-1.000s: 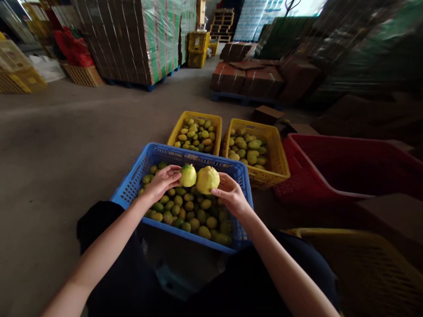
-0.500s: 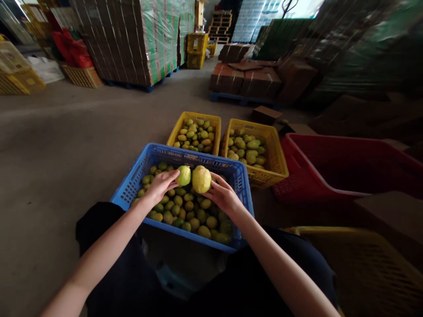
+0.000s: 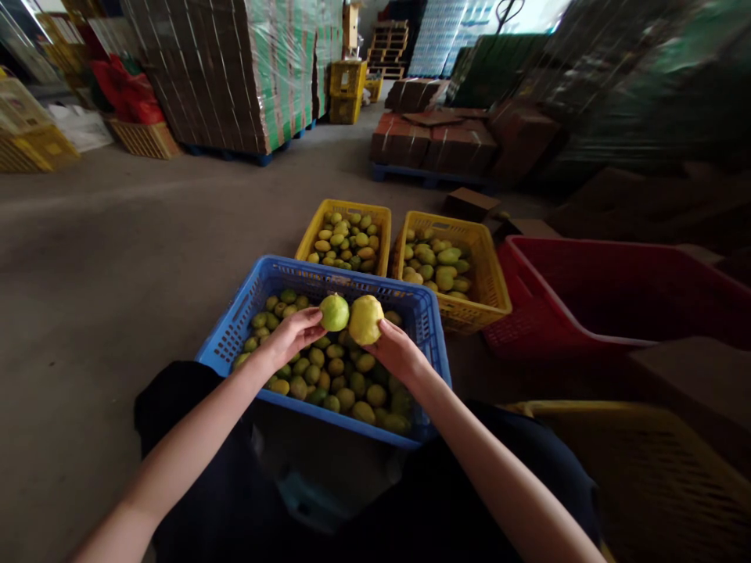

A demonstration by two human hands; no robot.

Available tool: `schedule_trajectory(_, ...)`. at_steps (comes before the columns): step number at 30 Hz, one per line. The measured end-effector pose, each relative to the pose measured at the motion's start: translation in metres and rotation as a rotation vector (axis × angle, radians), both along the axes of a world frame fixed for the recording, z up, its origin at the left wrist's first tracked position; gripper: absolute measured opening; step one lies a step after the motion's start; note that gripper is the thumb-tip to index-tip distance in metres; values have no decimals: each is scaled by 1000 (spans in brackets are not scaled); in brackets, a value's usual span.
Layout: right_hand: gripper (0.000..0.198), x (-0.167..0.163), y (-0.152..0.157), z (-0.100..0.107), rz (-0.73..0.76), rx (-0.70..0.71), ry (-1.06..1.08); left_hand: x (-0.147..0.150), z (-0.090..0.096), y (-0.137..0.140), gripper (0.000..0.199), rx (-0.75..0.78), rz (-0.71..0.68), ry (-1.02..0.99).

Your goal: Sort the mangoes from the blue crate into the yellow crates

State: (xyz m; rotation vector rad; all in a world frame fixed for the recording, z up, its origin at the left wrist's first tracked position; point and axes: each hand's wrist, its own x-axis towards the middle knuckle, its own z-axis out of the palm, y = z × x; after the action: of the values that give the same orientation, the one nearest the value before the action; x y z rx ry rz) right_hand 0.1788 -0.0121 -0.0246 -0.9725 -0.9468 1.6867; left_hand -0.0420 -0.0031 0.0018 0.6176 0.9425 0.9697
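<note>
Above the blue crate (image 3: 235, 313), my left hand (image 3: 292, 338) grips a green lemon (image 3: 334, 313) between its fingertips. My right hand (image 3: 399, 352) holds a larger, bumpy yellow lemon (image 3: 366, 320) from its right side. The two fruits are side by side, very close together. Below them, many green and yellowish lemons (image 3: 337, 383) lie loose inside the blue crate, partly hidden by my hands and forearms.
Behind the blue crate stand a yellow crate (image 3: 301, 244) of lemons and another yellow crate (image 3: 496, 274) of larger ones. A red bin (image 3: 587, 344) is to the right, with a yellow basket (image 3: 563, 408) nearer me. Wrapped pallet stacks (image 3: 228, 78) stand farther back.
Both fruits have shifted slightly to the right and turned in my fingers. My right hand has tilted its yellow lemon. The crates have stayed in place.
</note>
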Motion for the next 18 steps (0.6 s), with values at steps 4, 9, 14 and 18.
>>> schedule_trajectory(4, 41, 0, 0, -1, 32, 123, -117, 0, 0, 2, 17, 1, 38, -18)
schedule_trajectory(9, 40, 0, -1, 2, 70, 86, -69, -1, -1, 3, 20, 38, 88, -14)
schedule_trajectory(14, 40, 0, -3, 5, 72, 18, 0, 0, -1, 3, 20, 124, 55, 66)
schedule_trajectory(18, 41, -1, -3, 7, 83, -29, 52, 1, -1, 0, 32, 162, -38, 84)
